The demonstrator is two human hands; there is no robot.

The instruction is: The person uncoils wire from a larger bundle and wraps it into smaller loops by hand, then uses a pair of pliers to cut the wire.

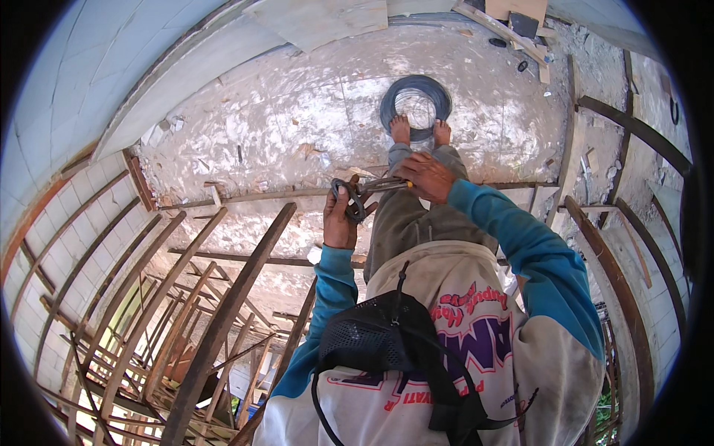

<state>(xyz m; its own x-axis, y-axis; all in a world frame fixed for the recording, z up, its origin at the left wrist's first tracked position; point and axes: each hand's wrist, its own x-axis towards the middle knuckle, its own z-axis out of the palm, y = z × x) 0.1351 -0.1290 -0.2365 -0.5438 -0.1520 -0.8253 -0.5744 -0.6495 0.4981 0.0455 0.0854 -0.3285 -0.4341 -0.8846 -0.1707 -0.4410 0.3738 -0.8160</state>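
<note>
My left hand [340, 225] is wrapped round a small looped bundle of dark wire [360, 210], with the thumb pressing on it. My right hand [430, 177] grips a pair of metal pliers [384, 186] with a bit of yellow on the handle. The pliers point left, and their head end reaches the wire bundle. Whether the jaws bite on a strand is too small to tell. Beyond both hands, a large coil of grey wire [384, 104] lies flat on the floor round my bare feet.
Dark wooden beams [223, 327] form an open frame at the left and below, with gaps between them. More timbers [595, 253] stand at the right. The dusty floor [282, 119] carries scattered debris. Boards and scraps [520, 37] lie at the far right.
</note>
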